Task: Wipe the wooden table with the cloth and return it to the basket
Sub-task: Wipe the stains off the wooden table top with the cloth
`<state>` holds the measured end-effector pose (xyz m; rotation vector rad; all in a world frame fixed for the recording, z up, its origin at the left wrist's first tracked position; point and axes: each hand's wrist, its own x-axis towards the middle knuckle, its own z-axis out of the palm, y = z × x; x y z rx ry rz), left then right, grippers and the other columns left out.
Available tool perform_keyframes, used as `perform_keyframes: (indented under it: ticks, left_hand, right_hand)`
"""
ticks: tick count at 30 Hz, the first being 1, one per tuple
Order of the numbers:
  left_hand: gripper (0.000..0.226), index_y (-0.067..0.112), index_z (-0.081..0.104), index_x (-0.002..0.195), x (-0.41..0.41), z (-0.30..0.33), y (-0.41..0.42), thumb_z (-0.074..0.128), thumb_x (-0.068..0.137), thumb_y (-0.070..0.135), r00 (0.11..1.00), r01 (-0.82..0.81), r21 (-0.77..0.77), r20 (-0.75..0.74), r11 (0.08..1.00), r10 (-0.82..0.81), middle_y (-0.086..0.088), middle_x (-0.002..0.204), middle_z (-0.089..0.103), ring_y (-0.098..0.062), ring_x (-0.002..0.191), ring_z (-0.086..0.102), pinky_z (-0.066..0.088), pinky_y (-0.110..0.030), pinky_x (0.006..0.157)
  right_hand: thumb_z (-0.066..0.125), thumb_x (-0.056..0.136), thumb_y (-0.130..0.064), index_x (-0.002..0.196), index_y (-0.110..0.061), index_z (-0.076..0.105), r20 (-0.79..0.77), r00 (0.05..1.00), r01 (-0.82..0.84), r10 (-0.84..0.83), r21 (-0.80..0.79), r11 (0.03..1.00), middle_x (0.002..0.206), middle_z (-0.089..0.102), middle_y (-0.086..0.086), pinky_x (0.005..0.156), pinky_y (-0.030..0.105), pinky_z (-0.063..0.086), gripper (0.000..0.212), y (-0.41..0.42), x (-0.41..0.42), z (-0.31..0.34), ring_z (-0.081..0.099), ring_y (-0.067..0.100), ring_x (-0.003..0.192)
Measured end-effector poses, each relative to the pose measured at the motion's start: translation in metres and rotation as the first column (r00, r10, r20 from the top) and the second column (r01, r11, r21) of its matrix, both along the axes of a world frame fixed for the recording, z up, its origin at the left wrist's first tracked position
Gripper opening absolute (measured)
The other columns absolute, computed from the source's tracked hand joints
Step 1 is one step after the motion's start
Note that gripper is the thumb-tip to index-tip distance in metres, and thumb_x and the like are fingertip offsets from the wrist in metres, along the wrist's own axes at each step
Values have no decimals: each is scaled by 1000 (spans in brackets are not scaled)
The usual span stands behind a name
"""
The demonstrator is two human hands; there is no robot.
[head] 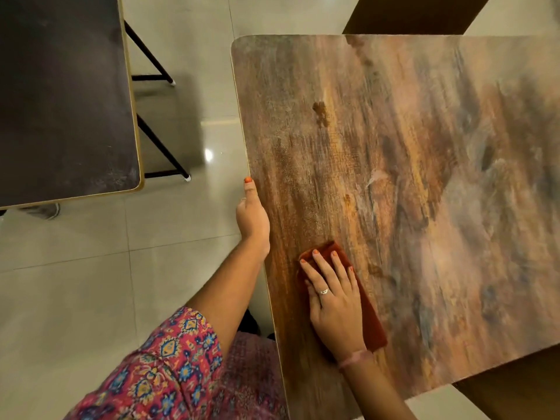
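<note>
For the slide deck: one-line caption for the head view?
Right hand presses red cloth flat on wooden table; left hand grips its edge.

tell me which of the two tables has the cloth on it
The wooden table on the right: the rust-red cloth lies under the right hand near its left edge. The dark table on the left bears no cloth.
</note>
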<state>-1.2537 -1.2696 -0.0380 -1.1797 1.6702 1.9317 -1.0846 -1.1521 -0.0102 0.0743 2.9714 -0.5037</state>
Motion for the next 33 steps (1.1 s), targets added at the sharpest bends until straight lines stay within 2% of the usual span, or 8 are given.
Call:
perform_keyframes:
  ticks: [5,12,20,22,24,27,30,33]
  left_hand:
    - [52,19,31,61,2,3,3,35,95,58,999,-1,-127,-47,992,-5,5,56,33,-9,50,32,30,-19,45]
    - [52,18,34,59,2,4,3,38,95,55,999,-32,-151,-47,988,25,4,58,36,-11,54,36,34,-26,52]
    - [50,17,35,63,1,4,4,41,94,56,997,-69,-132,-32,989,65,3,59,35,-12,55,35,33,-27,53]
    - [51,19,30,60,0,6,4,42,94,55,998,-67,-164,-27,984,64,4,56,31,-11,51,31,29,-27,50]
    - [53,19,27,59,-1,7,4,42,95,55,998,-64,-181,-20,981,61,4,55,29,-11,50,28,27,-28,49]
    - [53,19,25,58,-1,6,4,42,95,54,998,-65,-181,-10,981,64,4,56,27,-11,50,26,25,-28,48]
    - [54,19,25,58,0,6,4,43,94,55,998,-67,-200,-9,978,67,5,55,26,-11,49,25,24,-26,46]
    - [55,19,25,58,-1,6,5,43,94,55,998,-70,-203,-12,977,69,6,55,27,-11,48,26,25,-26,46]
  right_hand:
    - [43,97,-33,135,-31,53,-37,999,21,-21,6,1000,147,44,-5,117,48,16,40,21,-81,-2,28,21,144]
    - [35,102,-37,145,-30,40,-62,970,237,-236,10,971,155,33,-6,119,48,8,44,27,-203,-12,15,21,148]
    - [34,101,-36,146,-33,36,14,896,-444,444,51,895,155,31,-6,118,48,12,46,54,-65,-5,17,20,147]
    - [38,98,-32,144,-27,42,7,935,-354,354,46,934,152,37,0,116,54,18,46,86,-95,-2,23,25,146]
    - [39,98,-28,143,-25,44,-35,998,-42,43,36,998,152,38,2,115,56,19,45,100,-139,-2,23,27,145]
    - [38,100,-29,145,-28,41,-60,914,403,-401,27,915,155,33,-2,119,50,10,45,72,-183,-7,16,22,147]
    - [39,99,-29,145,-28,39,-63,996,68,-64,52,996,155,33,-2,118,44,4,47,28,-152,-14,17,21,147]
    - [40,97,-30,144,-28,42,-30,946,-320,321,51,946,152,37,-2,119,43,9,47,56,-116,-6,21,20,145]
